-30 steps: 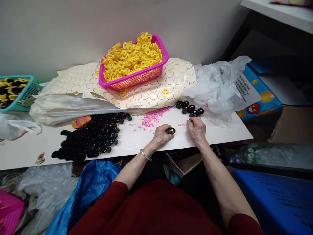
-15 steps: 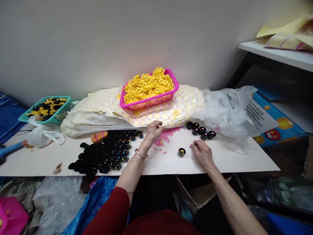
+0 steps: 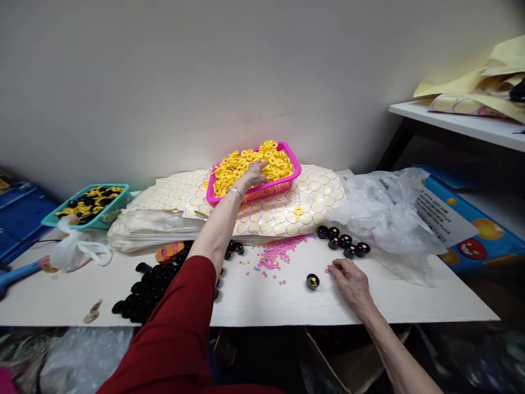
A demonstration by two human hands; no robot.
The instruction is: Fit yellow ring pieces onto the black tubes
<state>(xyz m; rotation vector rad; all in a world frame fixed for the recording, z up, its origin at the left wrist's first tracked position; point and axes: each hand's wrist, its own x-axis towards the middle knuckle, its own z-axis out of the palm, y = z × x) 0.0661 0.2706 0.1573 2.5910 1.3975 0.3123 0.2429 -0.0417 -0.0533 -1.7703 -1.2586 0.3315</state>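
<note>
My left hand [image 3: 254, 174] reaches far forward into the pink basket [image 3: 287, 184] and rests on the heap of yellow rings [image 3: 270, 158], fingers spread over them. My right hand [image 3: 351, 283] lies on the white table [image 3: 262, 301], fingertips touching small pink beads just right of a single black cap [image 3: 312, 281] with coloured beads inside. More pink beads [image 3: 278, 253] are scattered ahead of the cap. A row of filled black caps [image 3: 343, 242] stands beyond my right hand. A big cluster of black caps [image 3: 152, 284] lies at the left, partly behind my red sleeve.
The basket sits on sheets of round stickers [image 3: 287, 210]. A teal basket [image 3: 88, 205] of black and yellow parts stands far left. A crumpled clear plastic bag [image 3: 385, 210] lies at the right beside a blue box [image 3: 467, 230]. A shelf [image 3: 459, 123] with yellow sheets is upper right.
My left hand let go of the black cap, left it on the table, and moved forward into the pink basket. My right hand stayed by the cap. The view tilted upward.
</note>
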